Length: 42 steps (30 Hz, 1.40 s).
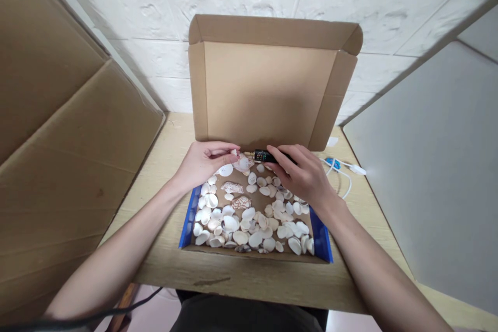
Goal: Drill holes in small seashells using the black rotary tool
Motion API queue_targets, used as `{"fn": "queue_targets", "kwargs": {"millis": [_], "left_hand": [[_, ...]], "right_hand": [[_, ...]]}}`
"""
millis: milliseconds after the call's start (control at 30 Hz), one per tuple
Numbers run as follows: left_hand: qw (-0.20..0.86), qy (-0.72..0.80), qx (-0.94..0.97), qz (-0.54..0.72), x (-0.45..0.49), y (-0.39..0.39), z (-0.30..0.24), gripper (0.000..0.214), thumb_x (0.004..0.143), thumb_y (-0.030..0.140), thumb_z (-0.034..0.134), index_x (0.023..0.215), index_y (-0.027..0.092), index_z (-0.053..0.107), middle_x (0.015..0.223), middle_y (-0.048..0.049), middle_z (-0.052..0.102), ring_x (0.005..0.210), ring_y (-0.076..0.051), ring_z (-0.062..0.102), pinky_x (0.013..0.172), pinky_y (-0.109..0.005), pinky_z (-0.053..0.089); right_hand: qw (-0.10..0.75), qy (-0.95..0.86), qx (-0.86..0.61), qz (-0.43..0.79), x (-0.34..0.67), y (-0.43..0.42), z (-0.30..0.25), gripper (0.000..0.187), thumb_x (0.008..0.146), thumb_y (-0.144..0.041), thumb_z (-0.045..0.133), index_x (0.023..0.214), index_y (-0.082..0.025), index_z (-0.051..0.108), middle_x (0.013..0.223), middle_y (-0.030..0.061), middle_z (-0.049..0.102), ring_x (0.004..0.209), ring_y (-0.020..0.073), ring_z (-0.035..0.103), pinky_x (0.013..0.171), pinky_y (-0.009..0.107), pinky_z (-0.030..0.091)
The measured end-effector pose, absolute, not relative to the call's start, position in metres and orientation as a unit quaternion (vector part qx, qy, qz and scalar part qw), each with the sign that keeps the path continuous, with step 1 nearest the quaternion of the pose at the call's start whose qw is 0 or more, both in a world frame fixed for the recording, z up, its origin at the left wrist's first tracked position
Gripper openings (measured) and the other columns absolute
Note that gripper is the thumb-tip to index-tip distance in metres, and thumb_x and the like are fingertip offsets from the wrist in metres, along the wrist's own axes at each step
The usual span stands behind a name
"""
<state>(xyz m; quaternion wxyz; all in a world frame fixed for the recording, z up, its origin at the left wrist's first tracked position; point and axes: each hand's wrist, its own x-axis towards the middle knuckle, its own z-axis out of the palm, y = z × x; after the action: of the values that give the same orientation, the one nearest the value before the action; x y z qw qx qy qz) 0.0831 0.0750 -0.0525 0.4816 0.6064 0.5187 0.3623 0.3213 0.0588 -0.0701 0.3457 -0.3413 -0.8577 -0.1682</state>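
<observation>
Between the thumb and fingers of my left hand (207,162) is a small white shell (234,152), mostly covered by the fingertips. My right hand (305,172) is wrapped round a black pen-like mini drill (264,155), whose thin golden tip points left at the shell, close to it; I cannot tell whether they touch. Both hands are over the back of an open cardboard box (321,236) with blue sides. Many white and cream shells (231,223) lie in it. Brown-patterned shells (241,202) sit in the middle, and a white shell with small holes (225,170) lies just below my left hand.
The box's lid (268,88) stands up at the back against a white brick wall (148,10). A white cable (348,181) and a blue item (333,164) lie right of the box on the wooden table (163,264). Cardboard (70,155) stands left, a grey-white panel (431,161) right.
</observation>
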Motion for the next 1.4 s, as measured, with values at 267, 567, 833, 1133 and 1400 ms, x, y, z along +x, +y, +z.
{"fn": "queue_targets", "kwargs": {"millis": [267, 567, 833, 1133, 1400], "left_hand": [[0.442, 0.506, 0.642, 0.369, 0.0819, 0.0763, -0.0548, 0.024, 0.07, 0.033, 0.077, 0.09, 0.019, 0.078, 0.093, -0.0054, 0.077, 0.085, -0.019, 0.072, 0.074, -0.024, 0.056], [0.407, 0.5, 0.67, 0.367, 0.0817, 0.0767, -0.0538, 0.023, 0.071, 0.034, 0.077, 0.09, 0.022, 0.078, 0.092, -0.0047, 0.076, 0.083, -0.018, 0.071, 0.071, -0.023, 0.054], [0.418, 0.499, 0.666, 0.365, 0.0809, 0.0773, -0.0546, 0.02, 0.071, 0.033, 0.077, 0.087, 0.022, 0.078, 0.09, -0.0041, 0.077, 0.083, -0.018, 0.071, 0.072, -0.023, 0.055], [0.437, 0.506, 0.654, 0.354, 0.0817, 0.0766, -0.0531, 0.017, 0.07, 0.032, 0.077, 0.083, 0.022, 0.079, 0.085, -0.0028, 0.077, 0.082, -0.018, 0.071, 0.071, -0.022, 0.055], [0.474, 0.495, 0.642, 0.344, 0.0789, 0.0756, -0.0514, 0.015, 0.072, 0.033, 0.074, 0.079, 0.02, 0.078, 0.08, -0.0019, 0.076, 0.075, -0.017, 0.07, 0.068, -0.022, 0.054]], "right_hand": [[0.335, -0.861, -0.337, -0.183, 0.3229, 0.0572, -0.0681, 0.03, 0.087, -0.021, 0.061, 0.116, -0.015, 0.058, 0.09, 0.0084, 0.066, 0.077, 0.0164, 0.058, 0.068, 0.03, 0.05], [0.332, -0.875, -0.33, -0.123, 0.3203, 0.0568, -0.0735, 0.032, 0.089, -0.025, 0.059, 0.115, -0.007, 0.056, 0.086, 0.0098, 0.067, 0.075, 0.0164, 0.061, 0.064, 0.028, 0.051], [0.347, -0.862, -0.321, -0.185, 0.3221, 0.0561, -0.0666, 0.03, 0.087, -0.019, 0.06, 0.116, -0.017, 0.057, 0.09, 0.0074, 0.068, 0.078, 0.0167, 0.061, 0.067, 0.03, 0.049], [0.344, -0.875, -0.327, -0.096, 0.3206, 0.0568, -0.0754, 0.03, 0.089, -0.025, 0.058, 0.116, -0.012, 0.055, 0.092, 0.0095, 0.069, 0.078, 0.0171, 0.063, 0.067, 0.03, 0.052], [0.354, -0.871, -0.326, -0.099, 0.3234, 0.057, -0.0742, 0.033, 0.088, -0.025, 0.059, 0.119, -0.012, 0.055, 0.095, 0.0101, 0.068, 0.082, 0.0179, 0.062, 0.071, 0.031, 0.053]]}}
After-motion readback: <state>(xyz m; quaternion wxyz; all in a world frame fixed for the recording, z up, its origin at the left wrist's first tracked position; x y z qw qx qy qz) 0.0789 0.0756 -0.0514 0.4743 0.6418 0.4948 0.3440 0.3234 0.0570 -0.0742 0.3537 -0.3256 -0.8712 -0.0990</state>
